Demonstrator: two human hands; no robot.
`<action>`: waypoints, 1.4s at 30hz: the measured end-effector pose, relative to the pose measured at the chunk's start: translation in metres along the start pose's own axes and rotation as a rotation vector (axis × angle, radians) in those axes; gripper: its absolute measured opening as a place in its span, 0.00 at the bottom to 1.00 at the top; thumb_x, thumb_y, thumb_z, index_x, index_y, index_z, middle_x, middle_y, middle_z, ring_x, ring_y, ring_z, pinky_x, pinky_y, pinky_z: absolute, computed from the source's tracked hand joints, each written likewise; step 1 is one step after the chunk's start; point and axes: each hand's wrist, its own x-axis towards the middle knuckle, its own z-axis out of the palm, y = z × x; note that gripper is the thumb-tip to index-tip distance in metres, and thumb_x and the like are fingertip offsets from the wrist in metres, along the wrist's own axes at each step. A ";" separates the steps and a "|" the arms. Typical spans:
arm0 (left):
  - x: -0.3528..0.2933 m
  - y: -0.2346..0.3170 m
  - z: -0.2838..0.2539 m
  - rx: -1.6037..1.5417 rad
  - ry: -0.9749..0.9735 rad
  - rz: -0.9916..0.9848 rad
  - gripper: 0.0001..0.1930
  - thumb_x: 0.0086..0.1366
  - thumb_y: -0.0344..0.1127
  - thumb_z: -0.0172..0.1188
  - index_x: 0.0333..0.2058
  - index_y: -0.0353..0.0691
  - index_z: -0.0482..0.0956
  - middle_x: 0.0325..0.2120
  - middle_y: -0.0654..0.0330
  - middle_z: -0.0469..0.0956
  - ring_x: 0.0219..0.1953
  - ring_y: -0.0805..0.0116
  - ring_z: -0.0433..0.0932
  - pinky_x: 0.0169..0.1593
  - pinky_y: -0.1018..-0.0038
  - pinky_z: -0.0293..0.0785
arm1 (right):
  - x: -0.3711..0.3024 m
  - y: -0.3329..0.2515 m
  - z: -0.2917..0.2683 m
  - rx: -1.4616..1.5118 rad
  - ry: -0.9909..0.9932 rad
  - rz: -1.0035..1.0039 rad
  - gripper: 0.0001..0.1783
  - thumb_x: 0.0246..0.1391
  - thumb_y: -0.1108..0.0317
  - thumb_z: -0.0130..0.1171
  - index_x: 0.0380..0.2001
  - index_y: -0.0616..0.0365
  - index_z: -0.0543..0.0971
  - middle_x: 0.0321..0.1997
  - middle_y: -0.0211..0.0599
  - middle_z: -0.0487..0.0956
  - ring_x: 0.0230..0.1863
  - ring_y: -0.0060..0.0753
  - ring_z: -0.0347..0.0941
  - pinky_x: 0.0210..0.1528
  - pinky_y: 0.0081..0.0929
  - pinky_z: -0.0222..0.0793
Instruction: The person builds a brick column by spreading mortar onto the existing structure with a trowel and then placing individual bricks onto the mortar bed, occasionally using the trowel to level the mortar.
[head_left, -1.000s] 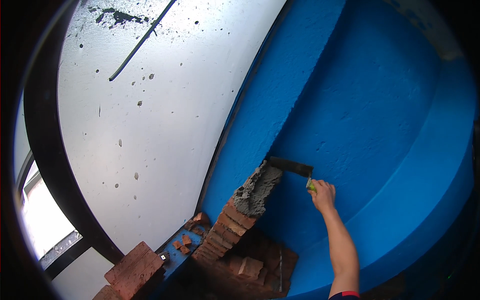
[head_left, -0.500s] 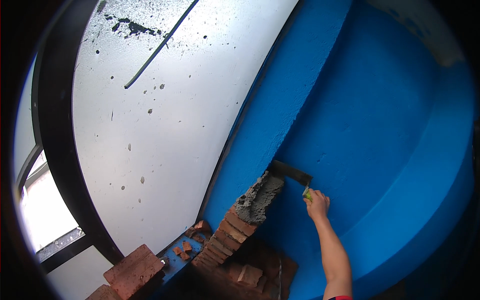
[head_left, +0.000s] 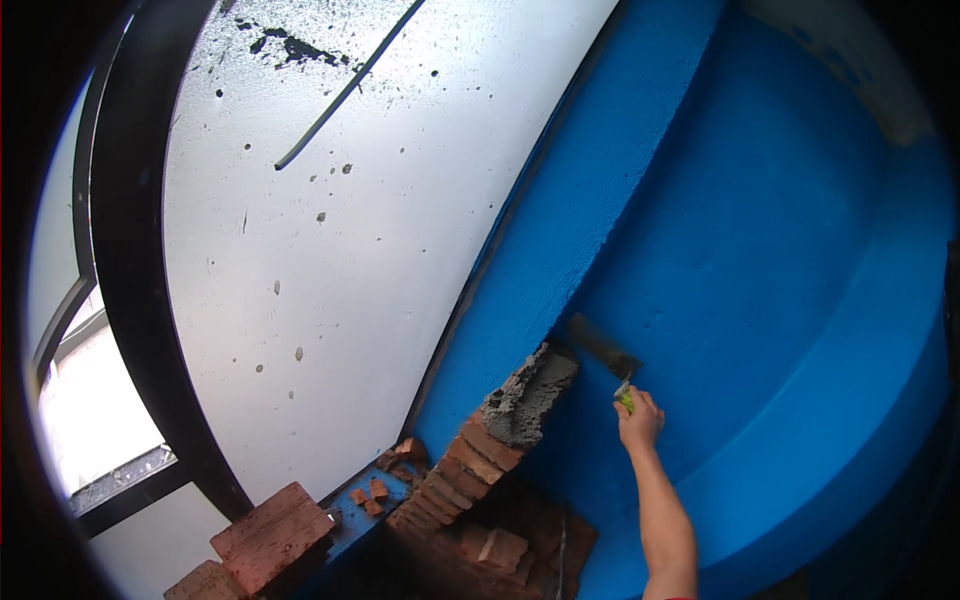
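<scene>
My right hand (head_left: 641,418) is closed round the yellow-green handle of a trowel (head_left: 606,350). The trowel's dark blade points up and to the left, a little blurred, in front of the blue wall. Just left of and below the blade is the top of a narrow brick wall (head_left: 470,467). Grey wet mortar (head_left: 531,398) lies in a rough, thick layer on the upper end of those bricks. A small gap shows between the blade and the mortar. My left hand is out of sight.
Stacked red bricks (head_left: 272,540) stand at the lower left. Broken brick pieces (head_left: 371,496) lie on a blue ledge beside the brick wall. More bricks (head_left: 503,550) lie below. A spattered white panel (head_left: 330,250) with a dark frame fills the left.
My right hand has drawn the trowel slightly right and down, so its blade has come away from the mortar's upper end. The whole view has shifted a little.
</scene>
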 end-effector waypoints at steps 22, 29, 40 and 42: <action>0.010 0.036 0.041 -0.213 0.003 -0.091 0.20 0.68 0.43 0.42 0.37 0.37 0.83 0.38 0.43 0.80 0.41 0.47 0.80 0.44 0.57 0.74 | 0.173 -0.277 -0.133 -0.603 -0.852 -0.265 0.19 0.50 0.52 0.59 0.25 0.57 0.86 0.20 0.42 0.80 0.18 0.31 0.76 0.24 0.34 0.76; -0.009 0.025 0.025 -0.110 -0.100 -0.028 0.20 0.67 0.42 0.42 0.41 0.38 0.82 0.41 0.45 0.80 0.44 0.47 0.78 0.49 0.56 0.74 | 0.148 -0.300 -0.133 -0.591 -1.003 -0.233 0.21 0.50 0.49 0.59 0.26 0.59 0.84 0.24 0.42 0.81 0.21 0.34 0.76 0.27 0.37 0.76; 0.004 -0.003 0.021 -0.162 -0.073 -0.070 0.21 0.68 0.41 0.40 0.44 0.37 0.81 0.47 0.47 0.78 0.50 0.50 0.76 0.54 0.58 0.70 | 0.107 -0.305 -0.182 -0.243 -1.140 -0.316 0.20 0.51 0.49 0.60 0.26 0.57 0.83 0.20 0.36 0.77 0.18 0.27 0.71 0.22 0.27 0.69; 0.004 0.003 0.013 -0.141 -0.084 -0.053 0.21 0.68 0.41 0.41 0.44 0.37 0.81 0.46 0.47 0.78 0.50 0.50 0.76 0.54 0.58 0.70 | 0.120 -0.286 -0.186 -0.078 -1.088 -0.237 0.20 0.51 0.49 0.62 0.29 0.57 0.85 0.21 0.37 0.78 0.18 0.27 0.71 0.22 0.28 0.69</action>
